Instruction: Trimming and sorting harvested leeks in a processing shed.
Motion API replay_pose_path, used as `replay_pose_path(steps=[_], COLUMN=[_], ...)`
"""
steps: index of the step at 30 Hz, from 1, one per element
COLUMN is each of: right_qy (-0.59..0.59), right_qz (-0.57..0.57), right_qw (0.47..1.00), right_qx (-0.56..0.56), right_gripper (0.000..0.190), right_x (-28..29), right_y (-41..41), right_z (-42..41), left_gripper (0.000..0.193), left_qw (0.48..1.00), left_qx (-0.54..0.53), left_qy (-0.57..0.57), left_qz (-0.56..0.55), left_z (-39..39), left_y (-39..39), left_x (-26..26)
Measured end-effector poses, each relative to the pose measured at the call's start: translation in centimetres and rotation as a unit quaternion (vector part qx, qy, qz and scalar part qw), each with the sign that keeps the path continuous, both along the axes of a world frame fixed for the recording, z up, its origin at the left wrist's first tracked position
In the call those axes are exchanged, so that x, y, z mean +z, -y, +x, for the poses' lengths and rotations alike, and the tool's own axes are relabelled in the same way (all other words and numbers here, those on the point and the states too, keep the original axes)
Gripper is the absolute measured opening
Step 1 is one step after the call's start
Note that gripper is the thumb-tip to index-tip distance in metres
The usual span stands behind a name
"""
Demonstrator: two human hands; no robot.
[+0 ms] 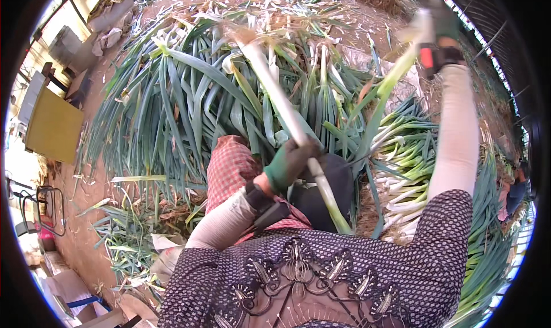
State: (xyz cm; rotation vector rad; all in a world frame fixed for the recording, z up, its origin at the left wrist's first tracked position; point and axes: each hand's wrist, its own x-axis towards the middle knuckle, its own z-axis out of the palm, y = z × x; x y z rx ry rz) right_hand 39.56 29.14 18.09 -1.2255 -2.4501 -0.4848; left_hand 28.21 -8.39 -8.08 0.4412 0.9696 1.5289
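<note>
My left hand (289, 163), in a dark and green work glove, grips the white shank of a leek (280, 100). This leek lies slantwise across my lap, its brown roots blurred at the far end and its green part near my waist. Out at the upper right is my right hand (445, 20), gloved and blurred by motion. It grasps the pale end of a long leek leaf (394, 76), whose green part trails down toward the heap. Below both hands spreads a large heap of untrimmed leeks (193, 95) with long blue-green leaves.
Cleaner white-shanked leeks (400, 186) lie stacked at my right, with more leek greens (486, 237) beyond. Leaf scraps (129, 237) litter the soil at my left. A yellow board (54, 125) and a black metal frame (49, 209) stand farther left.
</note>
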Motion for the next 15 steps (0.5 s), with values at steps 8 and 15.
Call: replay_pose_path(steps=[8,15], right_qy=[-0.189,0.029], right_qz=[-0.169,-0.418], right_qw=[0.967,0.905], right_qx=[-0.021,0.076], right_gripper=[0.04,0.04], right_x=[-9.9,-41.9], right_y=[-2.1,15.0], right_z=[23.7,44.9], left_gripper=[0.021,0.021], left_qw=[0.994,0.963], left_qx=[0.103,0.228], left_qy=[0.03,0.128], left_qz=[0.026,0.071], left_z=[-6.3,-13.6], left_y=[-3.8,-11.2], left_x=[-0.5,0.1])
